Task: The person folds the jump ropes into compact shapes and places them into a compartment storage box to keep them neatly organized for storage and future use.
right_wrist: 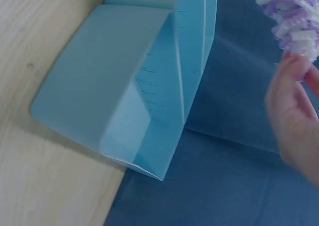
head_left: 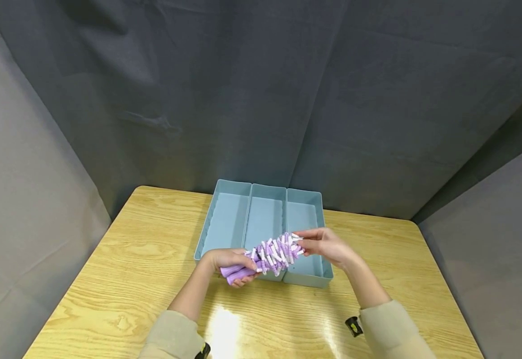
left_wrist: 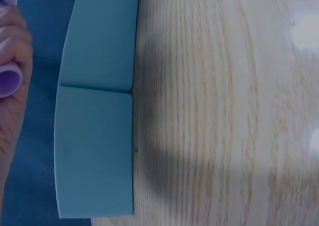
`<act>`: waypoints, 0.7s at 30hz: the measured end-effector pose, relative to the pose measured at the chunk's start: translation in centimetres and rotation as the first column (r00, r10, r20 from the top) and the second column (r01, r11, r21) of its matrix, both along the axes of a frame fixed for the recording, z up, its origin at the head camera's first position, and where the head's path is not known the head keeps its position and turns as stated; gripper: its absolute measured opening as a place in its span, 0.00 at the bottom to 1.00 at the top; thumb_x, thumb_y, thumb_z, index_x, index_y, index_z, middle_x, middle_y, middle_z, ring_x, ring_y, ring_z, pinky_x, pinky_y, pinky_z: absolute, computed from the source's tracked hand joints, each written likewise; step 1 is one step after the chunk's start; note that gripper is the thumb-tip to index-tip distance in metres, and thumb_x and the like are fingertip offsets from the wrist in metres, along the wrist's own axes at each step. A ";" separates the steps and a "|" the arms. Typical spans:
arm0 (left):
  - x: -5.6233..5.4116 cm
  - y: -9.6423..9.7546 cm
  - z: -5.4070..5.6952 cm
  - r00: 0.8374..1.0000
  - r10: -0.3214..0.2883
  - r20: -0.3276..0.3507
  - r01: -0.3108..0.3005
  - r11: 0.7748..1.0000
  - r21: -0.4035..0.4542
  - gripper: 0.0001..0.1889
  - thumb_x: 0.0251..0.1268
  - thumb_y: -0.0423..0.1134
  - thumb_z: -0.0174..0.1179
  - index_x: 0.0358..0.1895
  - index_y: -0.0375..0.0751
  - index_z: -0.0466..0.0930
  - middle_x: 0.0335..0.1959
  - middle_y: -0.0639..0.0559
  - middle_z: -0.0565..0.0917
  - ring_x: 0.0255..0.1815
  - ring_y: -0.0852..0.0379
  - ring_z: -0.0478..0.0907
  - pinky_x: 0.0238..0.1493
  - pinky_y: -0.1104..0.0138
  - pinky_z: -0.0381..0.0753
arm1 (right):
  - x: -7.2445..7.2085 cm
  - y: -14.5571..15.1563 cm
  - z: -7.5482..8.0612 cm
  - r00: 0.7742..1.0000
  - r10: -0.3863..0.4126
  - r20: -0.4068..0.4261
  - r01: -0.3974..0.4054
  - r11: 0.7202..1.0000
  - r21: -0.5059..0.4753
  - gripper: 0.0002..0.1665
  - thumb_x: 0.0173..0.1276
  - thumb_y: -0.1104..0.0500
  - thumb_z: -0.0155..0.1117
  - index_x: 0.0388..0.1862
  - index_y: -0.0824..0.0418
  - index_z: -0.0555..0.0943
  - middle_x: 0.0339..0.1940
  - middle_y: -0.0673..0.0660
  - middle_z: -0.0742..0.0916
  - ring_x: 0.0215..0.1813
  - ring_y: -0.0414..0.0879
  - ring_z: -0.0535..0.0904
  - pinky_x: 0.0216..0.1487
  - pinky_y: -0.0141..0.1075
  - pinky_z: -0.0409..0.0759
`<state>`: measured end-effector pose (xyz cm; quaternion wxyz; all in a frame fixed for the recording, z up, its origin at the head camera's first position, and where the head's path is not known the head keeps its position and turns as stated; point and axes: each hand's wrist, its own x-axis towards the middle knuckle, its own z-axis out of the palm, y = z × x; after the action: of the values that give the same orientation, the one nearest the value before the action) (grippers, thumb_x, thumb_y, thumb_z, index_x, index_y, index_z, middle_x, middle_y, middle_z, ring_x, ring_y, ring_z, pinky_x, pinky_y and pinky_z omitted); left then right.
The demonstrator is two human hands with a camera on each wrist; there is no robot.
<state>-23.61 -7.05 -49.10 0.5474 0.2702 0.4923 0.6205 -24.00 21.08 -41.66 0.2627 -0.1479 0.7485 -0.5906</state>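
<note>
A beaded jump rope (head_left: 275,254) with purple and white segments is bundled up above the near part of the blue-grey bins. Its two purple handles (head_left: 238,273) lie side by side in my left hand (head_left: 227,260), whose fingers wrap around them. In the left wrist view, one hollow handle end (left_wrist: 10,80) sticks out beside the curled fingers. My right hand (head_left: 324,244) pinches the far end of the bundle between thumb and fingers. The right wrist view shows the right fingertips (right_wrist: 297,64) at the tip of the beads.
Three long blue-grey bins stand side by side on the wooden table (head_left: 122,279): a left bin (head_left: 227,214), a middle bin (head_left: 266,212) and a right bin (head_left: 303,217). A dark curtain (head_left: 243,99) hangs behind the table, with lighter grey panels on both sides.
</note>
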 end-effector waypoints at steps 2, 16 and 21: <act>0.0 0.0 0.0 1.000 0.006 -0.005 -0.006 1.000 -0.009 0.09 0.62 0.39 0.41 0.31 0.37 0.66 0.18 0.53 0.69 0.13 0.63 0.64 0.16 0.73 0.66 | 0.1 -0.1 0.3 0.999 0.006 -0.033 -0.003 0.998 0.066 0.24 0.66 0.63 0.55 0.57 0.75 0.69 0.34 0.52 0.84 0.31 0.41 0.77 0.39 0.36 0.79; 0.0 0.4 0.5 1.000 0.013 -0.009 -0.013 0.999 -0.036 0.09 0.63 0.39 0.42 0.32 0.37 0.65 0.17 0.53 0.69 0.14 0.63 0.64 0.15 0.73 0.66 | 0.8 -0.8 1.4 0.987 -0.090 -0.132 0.113 0.977 0.181 0.19 0.68 0.64 0.52 0.55 0.74 0.71 0.25 0.56 0.78 0.27 0.44 0.74 0.33 0.34 0.78; -0.1 0.6 0.6 1.000 0.004 -0.008 -0.004 1.000 -0.012 0.08 0.63 0.38 0.39 0.32 0.37 0.65 0.18 0.53 0.68 0.14 0.63 0.63 0.16 0.73 0.64 | 0.6 -0.7 1.3 0.986 -0.163 0.019 0.162 0.986 0.034 0.22 0.67 0.63 0.53 0.56 0.76 0.70 0.27 0.51 0.80 0.27 0.40 0.73 0.31 0.29 0.75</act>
<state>-23.73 -6.49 -48.46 0.5458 0.2682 0.4987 0.6176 -23.41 20.36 -40.40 0.2239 -0.0757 0.7648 -0.5993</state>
